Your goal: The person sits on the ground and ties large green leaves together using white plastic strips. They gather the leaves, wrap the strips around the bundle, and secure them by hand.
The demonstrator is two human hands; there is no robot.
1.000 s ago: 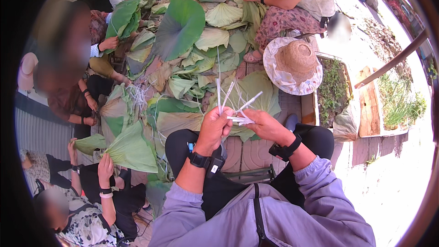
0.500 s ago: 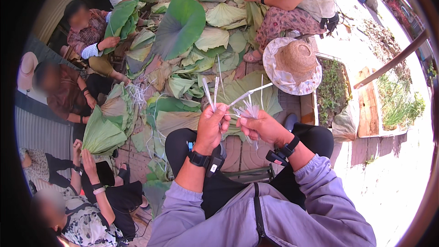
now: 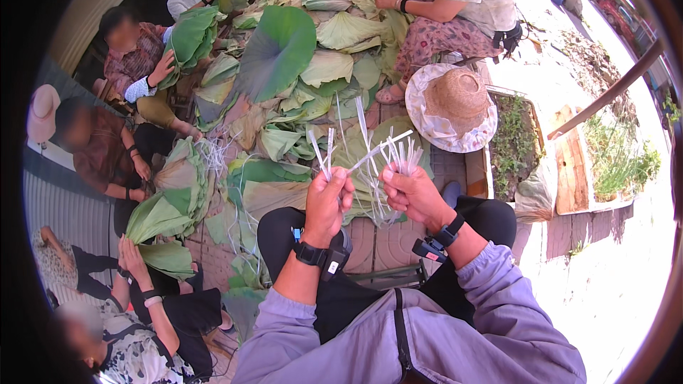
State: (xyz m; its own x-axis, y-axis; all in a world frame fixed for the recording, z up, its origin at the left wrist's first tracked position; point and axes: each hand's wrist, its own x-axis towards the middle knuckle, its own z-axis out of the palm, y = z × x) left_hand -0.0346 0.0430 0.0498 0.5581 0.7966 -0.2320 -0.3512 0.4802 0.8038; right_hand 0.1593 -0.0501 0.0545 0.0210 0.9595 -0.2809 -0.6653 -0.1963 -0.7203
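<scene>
Above my knees, my left hand [image 3: 329, 199] is closed on white flat plastic strips, whose ends stick up past the thumb. My right hand [image 3: 413, 192] grips a fuller bunch of the white strips [image 3: 404, 156], fanned out over the fist, with long ends hanging down between the hands. One strip runs across from the left thumb toward the right bunch. Beneath and beyond the hands lie large green and yellowing lotus leaves [image 3: 327, 67], spread in layers. The undersides of my fingers are hidden.
Co-workers sit along the left and at the back right, several handling leaves [image 3: 192, 35]. A straw hat [image 3: 455, 96] with a pale cloth brim lies right of the leaves, beside a planter [image 3: 514, 142]. Loose white strips [image 3: 213, 153] lie at the left.
Both hands have turned so the strips stand more upright, and long strip ends now dangle between them. At the lower left, a co-worker's leaf has spread downward.
</scene>
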